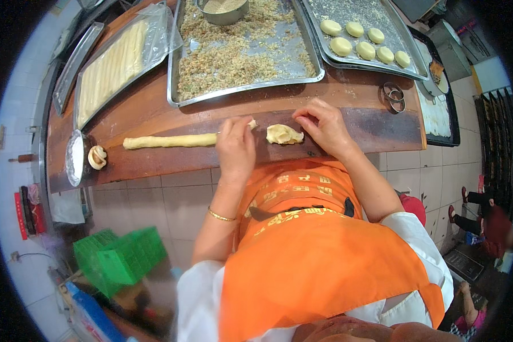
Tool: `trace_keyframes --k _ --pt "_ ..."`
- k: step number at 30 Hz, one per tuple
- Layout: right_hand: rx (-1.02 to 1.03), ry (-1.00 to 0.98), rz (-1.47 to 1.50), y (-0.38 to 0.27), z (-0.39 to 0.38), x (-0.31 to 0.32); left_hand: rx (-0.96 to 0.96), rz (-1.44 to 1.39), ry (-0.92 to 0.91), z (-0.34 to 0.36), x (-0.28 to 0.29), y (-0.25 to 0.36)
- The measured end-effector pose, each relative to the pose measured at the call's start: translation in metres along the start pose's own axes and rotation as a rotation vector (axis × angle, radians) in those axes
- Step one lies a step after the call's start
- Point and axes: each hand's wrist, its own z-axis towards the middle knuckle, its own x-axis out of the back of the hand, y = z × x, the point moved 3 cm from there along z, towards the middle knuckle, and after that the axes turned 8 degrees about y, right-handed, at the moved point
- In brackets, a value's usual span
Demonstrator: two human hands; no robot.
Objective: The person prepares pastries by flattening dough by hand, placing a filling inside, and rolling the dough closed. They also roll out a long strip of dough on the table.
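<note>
A long pale dough rope [171, 141] lies along the near side of the wooden table. My left hand [236, 147] is closed over its right end, and a small bit of dough shows at the fingertips. Just right of that hand rests a rough, torn lump of dough [284, 134], apart from the rope. My right hand [324, 126] hovers at the lump's right side, thumb and fingers drawn together in a pinch. Whether something small sits between those fingertips is hidden.
A large metal tray [248, 86] of crumbly filling carries a round bowl [225, 12]. Round dough pieces [366, 51] sit on another tray at right, near metal ring cutters [394, 97]. Plastic-covered dough strips [111, 71], a flour bowl [75, 158] and a dough coil [97, 157] are left.
</note>
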Motion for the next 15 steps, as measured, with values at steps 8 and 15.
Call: trace_keyframes --k 8,15 --pt "0.063 -0.082 0.065 -0.013 -0.004 -0.021 -0.126 0.169 -0.211 -0.004 0.018 -0.035" --pt "0.098 -0.289 0.188 -0.051 0.03 -0.076 -0.07 -0.005 -0.22 -0.005 0.021 -0.041"
